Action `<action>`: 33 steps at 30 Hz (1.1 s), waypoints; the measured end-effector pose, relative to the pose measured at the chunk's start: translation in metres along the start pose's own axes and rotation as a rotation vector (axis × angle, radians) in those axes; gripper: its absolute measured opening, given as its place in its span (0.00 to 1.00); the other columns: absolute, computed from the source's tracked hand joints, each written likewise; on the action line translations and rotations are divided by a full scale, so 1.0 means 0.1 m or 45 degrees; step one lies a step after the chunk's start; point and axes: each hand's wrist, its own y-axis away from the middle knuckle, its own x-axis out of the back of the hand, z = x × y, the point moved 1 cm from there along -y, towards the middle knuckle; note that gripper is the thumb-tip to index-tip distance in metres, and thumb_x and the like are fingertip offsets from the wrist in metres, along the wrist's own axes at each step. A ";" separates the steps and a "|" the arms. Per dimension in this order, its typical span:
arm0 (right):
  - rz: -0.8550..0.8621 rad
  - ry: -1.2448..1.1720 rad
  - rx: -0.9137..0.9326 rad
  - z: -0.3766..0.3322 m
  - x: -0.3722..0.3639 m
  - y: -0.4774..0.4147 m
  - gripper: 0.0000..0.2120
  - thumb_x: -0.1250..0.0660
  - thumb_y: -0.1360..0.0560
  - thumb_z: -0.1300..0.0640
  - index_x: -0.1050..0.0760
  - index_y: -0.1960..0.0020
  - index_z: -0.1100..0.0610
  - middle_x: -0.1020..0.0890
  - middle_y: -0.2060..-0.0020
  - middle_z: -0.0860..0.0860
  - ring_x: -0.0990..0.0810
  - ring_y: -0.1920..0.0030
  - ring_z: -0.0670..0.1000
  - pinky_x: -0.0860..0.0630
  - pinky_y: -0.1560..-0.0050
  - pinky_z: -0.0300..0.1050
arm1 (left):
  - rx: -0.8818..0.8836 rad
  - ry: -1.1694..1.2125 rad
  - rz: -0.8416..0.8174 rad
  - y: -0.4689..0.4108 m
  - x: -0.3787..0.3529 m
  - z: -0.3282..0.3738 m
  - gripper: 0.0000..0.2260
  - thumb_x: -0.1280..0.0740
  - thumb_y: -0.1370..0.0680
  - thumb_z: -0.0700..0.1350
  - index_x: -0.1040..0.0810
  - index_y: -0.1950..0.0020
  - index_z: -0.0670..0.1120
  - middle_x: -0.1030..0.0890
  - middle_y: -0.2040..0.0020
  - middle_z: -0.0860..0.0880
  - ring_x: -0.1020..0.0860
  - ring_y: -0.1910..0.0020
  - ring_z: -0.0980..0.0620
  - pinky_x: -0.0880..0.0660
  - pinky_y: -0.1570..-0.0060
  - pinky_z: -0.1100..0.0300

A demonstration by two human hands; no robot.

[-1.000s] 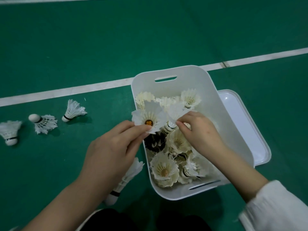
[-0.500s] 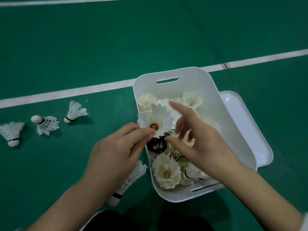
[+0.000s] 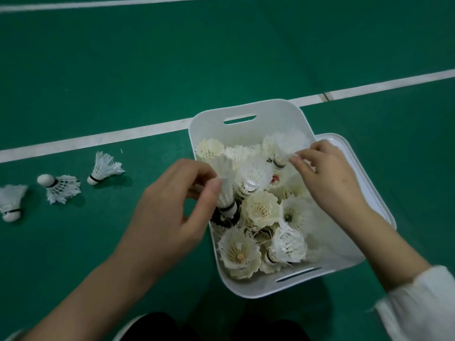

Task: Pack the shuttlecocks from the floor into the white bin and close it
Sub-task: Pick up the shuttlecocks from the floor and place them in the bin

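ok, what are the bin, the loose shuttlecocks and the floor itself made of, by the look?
White bin: moulded plastic, smooth satin; rounded corners, cut-out handle slot.
Loose shuttlecocks: probably real feather, matte; separate ragged vanes, with a rounded white cap, cork or foam, cannot tell.
Floor: likely synthetic sports mat, matte green, even surface.

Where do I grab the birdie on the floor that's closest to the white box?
Probably pinch the shuttlecock by its round cork tip, reaching down from above on its left. It lies on the floor with the cork pointing down-left toward you and the feathers fanned away, so the firm cork is free to grab and the feathers stay uncrushed.
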 end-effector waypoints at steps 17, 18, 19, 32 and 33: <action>-0.196 -0.366 0.238 -0.24 0.20 0.42 0.23 0.38 0.25 0.48 0.38 0.32 0.41 0.25 0.51 0.40 0.25 0.54 0.41 0.26 0.51 0.36 | -0.201 -0.248 -0.029 -0.04 -0.20 -0.11 0.09 0.37 0.25 0.46 0.19 0.54 0.43 0.22 0.55 0.50 0.26 0.53 0.55 0.34 0.51 0.72; -0.305 -0.392 0.315 -0.34 0.24 0.51 0.24 0.38 0.26 0.47 0.40 0.32 0.37 0.24 0.56 0.40 0.24 0.58 0.42 0.26 0.56 0.35 | -0.227 -0.228 -0.030 -0.04 -0.20 -0.09 0.10 0.37 0.25 0.46 0.19 0.55 0.43 0.22 0.55 0.50 0.26 0.54 0.55 0.33 0.51 0.71; -0.393 -0.354 0.380 -0.40 0.22 0.58 0.23 0.38 0.26 0.47 0.40 0.34 0.35 0.24 0.59 0.40 0.24 0.60 0.43 0.26 0.58 0.36 | -0.263 -0.205 -0.034 -0.04 -0.21 -0.06 0.10 0.37 0.24 0.46 0.18 0.55 0.42 0.22 0.56 0.49 0.26 0.54 0.55 0.32 0.52 0.71; -0.095 0.300 0.005 0.19 0.27 0.37 0.11 0.40 0.22 0.56 0.21 0.45 0.57 0.19 0.51 0.55 0.22 0.51 0.58 0.35 0.57 0.44 | -0.013 -0.431 -0.236 -0.03 -0.06 -0.31 0.15 0.46 0.24 0.55 0.22 0.49 0.52 0.22 0.53 0.57 0.22 0.55 0.54 0.23 0.58 0.53; -0.154 0.358 -0.014 0.24 0.19 0.36 0.12 0.41 0.22 0.56 0.21 0.46 0.57 0.19 0.52 0.56 0.23 0.51 0.59 0.35 0.58 0.44 | 0.024 -0.471 -0.256 -0.01 -0.05 -0.37 0.14 0.45 0.24 0.55 0.23 0.50 0.52 0.22 0.54 0.57 0.23 0.56 0.53 0.23 0.59 0.53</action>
